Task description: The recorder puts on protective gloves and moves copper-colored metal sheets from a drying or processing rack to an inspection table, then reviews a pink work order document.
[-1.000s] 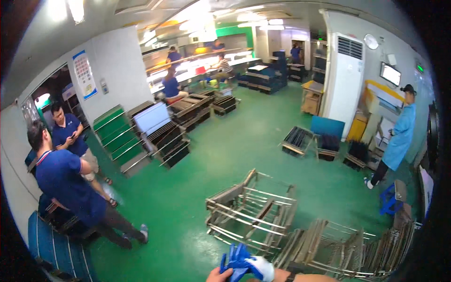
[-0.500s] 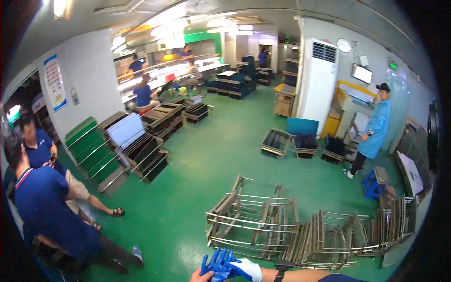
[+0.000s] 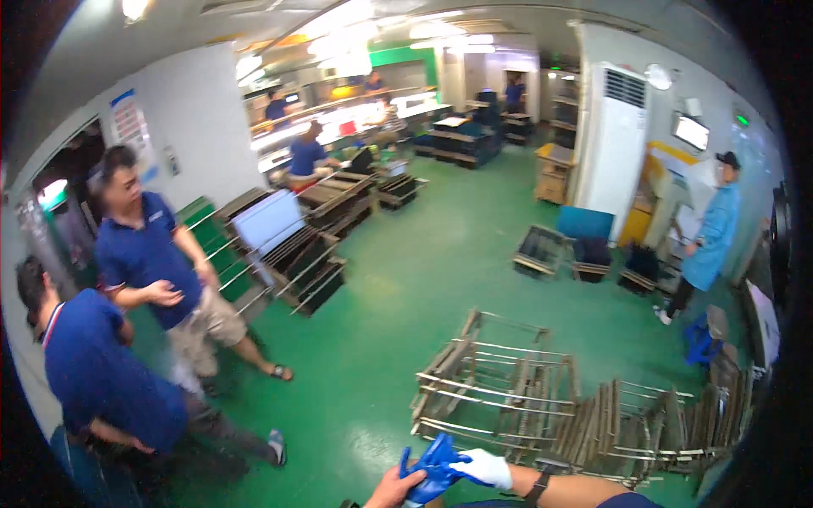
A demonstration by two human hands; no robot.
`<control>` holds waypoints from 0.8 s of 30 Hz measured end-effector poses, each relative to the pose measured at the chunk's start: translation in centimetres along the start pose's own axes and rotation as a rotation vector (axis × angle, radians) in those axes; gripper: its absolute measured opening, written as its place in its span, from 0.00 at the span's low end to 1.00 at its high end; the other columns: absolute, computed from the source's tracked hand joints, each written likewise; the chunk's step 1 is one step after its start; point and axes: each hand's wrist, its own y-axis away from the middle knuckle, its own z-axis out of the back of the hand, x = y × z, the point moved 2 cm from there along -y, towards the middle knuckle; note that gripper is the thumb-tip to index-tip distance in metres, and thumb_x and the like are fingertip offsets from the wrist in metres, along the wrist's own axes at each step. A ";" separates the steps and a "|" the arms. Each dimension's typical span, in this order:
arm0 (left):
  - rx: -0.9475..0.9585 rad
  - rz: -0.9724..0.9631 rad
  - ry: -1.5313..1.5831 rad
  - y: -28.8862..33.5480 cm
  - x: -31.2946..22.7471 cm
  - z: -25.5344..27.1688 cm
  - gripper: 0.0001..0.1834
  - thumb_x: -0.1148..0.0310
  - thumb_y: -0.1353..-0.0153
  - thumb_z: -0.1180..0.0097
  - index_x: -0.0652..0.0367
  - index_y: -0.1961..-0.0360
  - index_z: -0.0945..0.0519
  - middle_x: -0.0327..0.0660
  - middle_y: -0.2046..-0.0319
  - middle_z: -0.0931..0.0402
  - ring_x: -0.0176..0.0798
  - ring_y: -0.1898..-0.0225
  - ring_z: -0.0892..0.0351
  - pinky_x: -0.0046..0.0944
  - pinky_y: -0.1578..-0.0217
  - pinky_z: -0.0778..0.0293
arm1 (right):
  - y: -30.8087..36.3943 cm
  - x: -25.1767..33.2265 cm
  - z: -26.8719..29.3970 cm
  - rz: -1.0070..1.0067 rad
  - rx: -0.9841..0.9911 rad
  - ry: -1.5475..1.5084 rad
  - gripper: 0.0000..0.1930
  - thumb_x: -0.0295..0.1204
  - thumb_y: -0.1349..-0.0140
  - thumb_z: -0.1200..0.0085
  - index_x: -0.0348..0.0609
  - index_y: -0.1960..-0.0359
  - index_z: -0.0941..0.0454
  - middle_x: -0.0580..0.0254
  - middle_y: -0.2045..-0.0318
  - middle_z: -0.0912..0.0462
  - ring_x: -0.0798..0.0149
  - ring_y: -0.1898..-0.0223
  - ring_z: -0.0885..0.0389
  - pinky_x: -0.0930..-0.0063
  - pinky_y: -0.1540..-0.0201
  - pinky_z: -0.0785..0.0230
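Note:
My bare left hand (image 3: 395, 489) is at the lower edge, its thumb and fingers closed on the blue part of a work glove (image 3: 434, 471). The glove is blue over the fingers and white toward the wrist. It covers my right hand (image 3: 474, 468), whose forearm comes in from the right with a dark watch strap (image 3: 539, 486) on the wrist. Blue glove fingers stick up, partly apart. Both hands meet just in front of a metal rack (image 3: 495, 389) lying on the floor.
More slatted racks (image 3: 652, 423) run right along the green floor (image 3: 364, 356). Two people in blue shirts (image 3: 152, 254) (image 3: 110, 360) are close at the left. Stacked racks (image 3: 318, 271) stand behind them. A person in a light-blue coat (image 3: 714, 229) stands at the right, near a blue stool (image 3: 701, 340).
The view has swung left, so the room sits further right. My hands stay together; the glove's spread fingers have drawn in. The person at the far left has come nearer, holding a hand out.

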 end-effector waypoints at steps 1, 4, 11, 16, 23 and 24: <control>0.040 -0.045 -0.010 -0.4 0.0 -0.3 0.21 0.64 0.39 0.42 0.67 0.48 0.24 0.38 0.60 0.22 0.33 0.61 0.25 0.32 0.58 0.28 | 0.4 -0.2 0.4 0.003 -0.025 -0.007 0.18 0.35 0.34 0.47 0.37 0.48 0.24 0.66 0.58 0.18 0.73 0.59 0.25 0.73 0.52 0.29; 0.038 -0.140 0.002 -0.7 1.7 0.6 0.21 0.66 0.40 0.42 0.65 0.48 0.24 0.38 0.59 0.23 0.32 0.61 0.26 0.32 0.58 0.29 | 0.6 0.8 0.0 0.065 0.013 -0.020 0.16 0.34 0.34 0.47 0.38 0.50 0.22 0.67 0.60 0.18 0.73 0.60 0.25 0.73 0.54 0.29; -0.023 -0.048 -0.046 0.5 2.5 2.0 0.18 0.67 0.42 0.42 0.63 0.51 0.22 0.38 0.61 0.21 0.32 0.60 0.24 0.33 0.58 0.28 | -0.2 2.7 -1.3 -0.009 0.091 0.031 0.16 0.34 0.34 0.48 0.37 0.50 0.22 0.64 0.61 0.17 0.71 0.63 0.22 0.73 0.56 0.28; -0.120 -0.171 0.047 2.3 4.7 4.7 0.20 0.72 0.40 0.44 0.66 0.47 0.25 0.39 0.55 0.22 0.34 0.56 0.25 0.34 0.54 0.29 | -1.1 1.4 -3.9 -0.058 0.116 -0.135 0.19 0.33 0.31 0.51 0.35 0.44 0.28 0.56 0.59 0.17 0.66 0.60 0.19 0.71 0.51 0.25; -0.614 -0.151 -0.261 6.3 10.4 10.7 0.20 0.72 0.44 0.45 0.66 0.50 0.23 0.52 0.53 0.21 0.43 0.52 0.22 0.38 0.50 0.29 | -2.7 -0.5 -4.7 -0.180 0.291 -0.273 0.19 0.31 0.30 0.53 0.33 0.43 0.30 0.52 0.55 0.19 0.63 0.59 0.19 0.70 0.53 0.24; -0.690 -0.109 -0.346 6.5 10.9 11.0 0.18 0.70 0.45 0.44 0.64 0.52 0.22 0.48 0.57 0.20 0.41 0.56 0.22 0.38 0.53 0.28 | -3.0 -1.7 -4.4 -0.194 0.274 -0.336 0.19 0.33 0.30 0.54 0.32 0.43 0.30 0.51 0.55 0.19 0.61 0.59 0.18 0.69 0.54 0.24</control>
